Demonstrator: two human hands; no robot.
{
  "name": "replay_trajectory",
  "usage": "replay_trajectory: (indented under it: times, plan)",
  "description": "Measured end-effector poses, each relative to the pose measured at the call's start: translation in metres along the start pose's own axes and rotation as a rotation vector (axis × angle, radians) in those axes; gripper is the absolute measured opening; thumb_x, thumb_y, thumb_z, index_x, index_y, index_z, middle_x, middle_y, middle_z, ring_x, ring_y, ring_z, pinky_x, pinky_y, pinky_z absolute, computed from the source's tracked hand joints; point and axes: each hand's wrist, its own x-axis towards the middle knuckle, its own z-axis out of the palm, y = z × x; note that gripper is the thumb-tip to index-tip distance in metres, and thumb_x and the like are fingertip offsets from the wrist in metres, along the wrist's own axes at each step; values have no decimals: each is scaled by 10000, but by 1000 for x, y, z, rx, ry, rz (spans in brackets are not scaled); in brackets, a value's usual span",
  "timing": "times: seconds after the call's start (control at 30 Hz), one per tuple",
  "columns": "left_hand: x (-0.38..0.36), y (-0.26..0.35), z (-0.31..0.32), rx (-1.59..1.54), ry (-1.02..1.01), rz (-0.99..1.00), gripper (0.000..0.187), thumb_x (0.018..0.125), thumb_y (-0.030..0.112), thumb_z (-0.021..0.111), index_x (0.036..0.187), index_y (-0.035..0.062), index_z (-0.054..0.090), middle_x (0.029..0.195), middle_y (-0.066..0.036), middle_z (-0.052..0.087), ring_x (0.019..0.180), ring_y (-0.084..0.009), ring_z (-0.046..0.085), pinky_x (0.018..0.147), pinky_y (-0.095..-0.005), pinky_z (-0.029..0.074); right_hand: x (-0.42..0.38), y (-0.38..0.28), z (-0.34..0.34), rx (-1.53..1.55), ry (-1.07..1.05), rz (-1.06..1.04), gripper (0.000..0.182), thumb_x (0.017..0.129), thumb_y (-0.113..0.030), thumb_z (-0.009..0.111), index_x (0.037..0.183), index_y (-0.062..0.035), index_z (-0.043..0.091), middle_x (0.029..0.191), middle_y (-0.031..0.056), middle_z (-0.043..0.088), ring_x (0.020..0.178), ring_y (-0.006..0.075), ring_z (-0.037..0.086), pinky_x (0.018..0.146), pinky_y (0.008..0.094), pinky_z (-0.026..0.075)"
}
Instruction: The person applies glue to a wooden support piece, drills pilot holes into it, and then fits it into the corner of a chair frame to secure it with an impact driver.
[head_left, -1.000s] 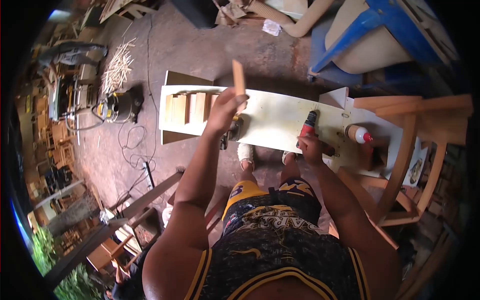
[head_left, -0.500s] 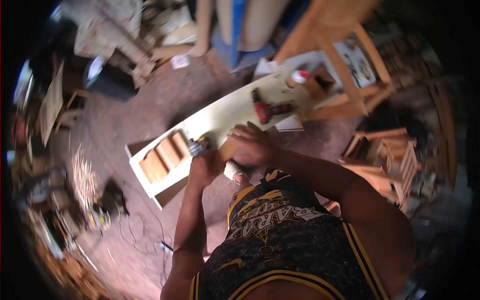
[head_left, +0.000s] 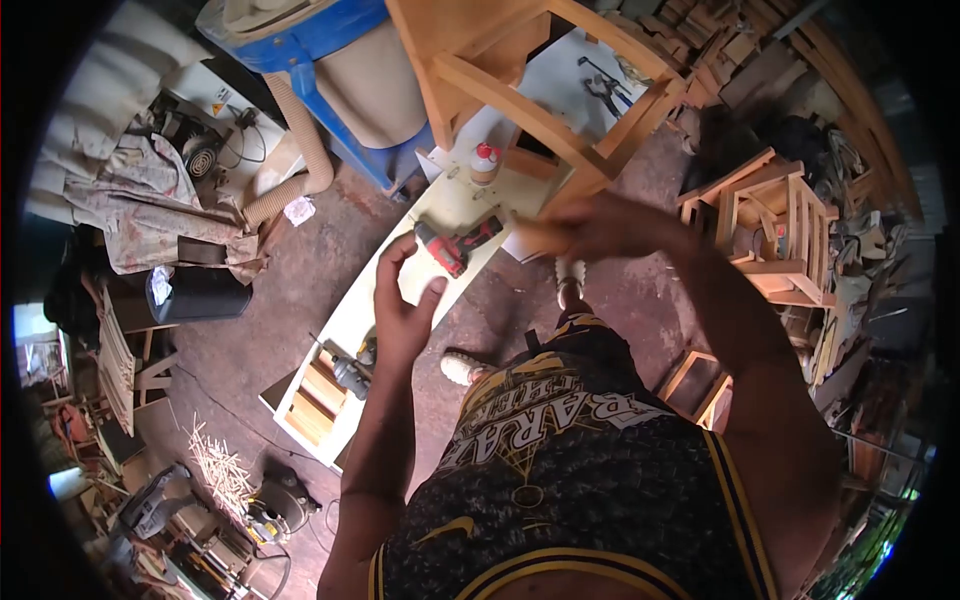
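My left hand [head_left: 403, 312] is open over the pale workbench [head_left: 385, 262], its thumb and fingers apart in a curve. Just beyond its fingertips lies a red and black cordless drill [head_left: 446, 252] on the bench top. To the right, my right hand [head_left: 622, 228] is closed on a short wooden piece [head_left: 546, 238], which is smeared by motion and sticks out to the left. A second power tool [head_left: 350, 376], grey with a yellow part, rests nearer the bench's left end, beside wooden blocks [head_left: 312, 412]. A white bottle with a red cap [head_left: 484, 165] stands farther along the bench.
A wooden chair frame [head_left: 560, 135] rises at the bench's far end, with pliers [head_left: 603, 92] behind it. Another wooden frame [head_left: 775, 235] sits on the right. A blue machine [head_left: 330, 70] stands behind. Thin sticks [head_left: 218, 470] and cables lie on the floor at left.
My right hand has swung right with the wooden piece. My left hand has come off that piece and reached up toward the red drill. The view has turned.
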Motion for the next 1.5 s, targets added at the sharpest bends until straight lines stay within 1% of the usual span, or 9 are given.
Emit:
replay_trajectory:
  times: [0.13,0.33,0.57,0.7,0.83,1.13,1.2,1.27,1.5]
  plan:
    - [40,-9,72,-309,-24,-312,549,946,274,610,1369,-6,401,1270,-142,540,1190,-239,503,1023,-364,386,-21,71,-123,455,70,-132,448,858,-224,710,1226,-10,573,1080,64,654,977,124,604,827,289,493]
    - [76,-32,212,-512,191,-605,727,955,454,548,1448,-25,309,1378,-199,465,1262,-287,462,1080,-415,323,61,142,-226,194,-188,-74,495,854,-319,710,1197,18,590,1094,97,656,987,140,611,863,290,483]
    - [113,-6,267,-524,258,-533,833,882,476,649,1435,-49,313,1357,-161,478,1250,-250,469,1078,-401,326,128,166,-229,223,-582,-11,497,812,-295,772,1131,52,613,1032,116,669,929,166,634,815,291,500]
    - [122,-15,271,-614,260,-579,695,902,287,649,1408,-70,332,1310,-180,511,1249,-250,461,1074,-385,330,129,173,-225,196,-606,-7,482,820,-297,767,1115,55,619,1028,121,670,903,171,640,802,293,505]
    - [139,-21,275,-617,266,-607,700,865,390,687,1334,-50,410,1287,-143,526,1210,-231,494,1062,-395,349,134,175,-222,156,-679,-36,476,819,-307,765,1093,56,626,982,116,677,850,175,645,760,304,516]
    - [160,-14,298,-729,552,-592,617,835,161,748,1324,-15,416,1209,-111,577,1122,-197,551,983,-324,426,146,176,-215,116,-814,-24,469,795,-321,783,1055,40,633,908,85,679,782,152,627,662,291,508]
    - [161,-13,299,-717,599,-576,594,835,153,747,1311,-19,435,1193,-115,590,1106,-197,563,961,-319,444,146,174,-216,151,-848,-29,470,795,-315,784,1058,42,628,905,83,674,774,147,620,655,285,503]
    - [160,-14,300,-694,584,-582,593,832,149,749,1307,-27,440,1186,-119,599,1092,-198,576,944,-323,458,146,169,-218,104,-844,17,457,800,-311,779,1044,43,624,943,74,655,862,145,586,788,281,469]
    - [163,-10,300,-645,588,-573,576,836,144,742,1298,-29,445,1148,-124,620,1037,-202,607,897,-320,489,145,177,-215,124,-831,-58,502,798,-322,785,1096,47,623,945,97,673,832,137,607,693,284,491]
